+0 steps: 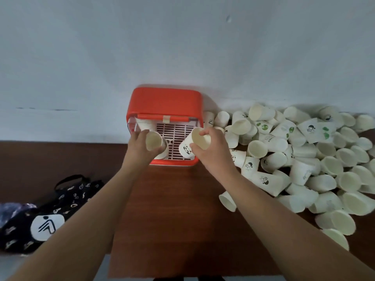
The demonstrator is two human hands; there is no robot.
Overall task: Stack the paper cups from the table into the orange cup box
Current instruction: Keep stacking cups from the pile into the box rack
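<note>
A pale grey wall (182, 47) fills the upper part of the view. Below it stands a dark brown wooden table (172, 209). On the right side of the table lies a big loose pile of paper cups (304, 159). Most of them are on their sides, some plain white and some with small black or green prints. One plain cup (228, 200) lies a little apart at the near edge of the pile. At the left, lower than the table, is a black bag (46, 216) with white drawings.

The orange cup box (164, 100) stands against the wall, at the far edge of the table and just left of the pile. Its lid is raised, and a white slotted grille (174, 132) shows inside.

Both hands are over the open box. The left hand (138, 147) has its fingers curled around a white paper cup (153, 140), whose mouth faces the camera, at the left part of the box. The right hand (211, 147) grips a panda-print cup (186, 148) between the thumb and the fingers at its rim, tilted above the right part of the box.
</note>
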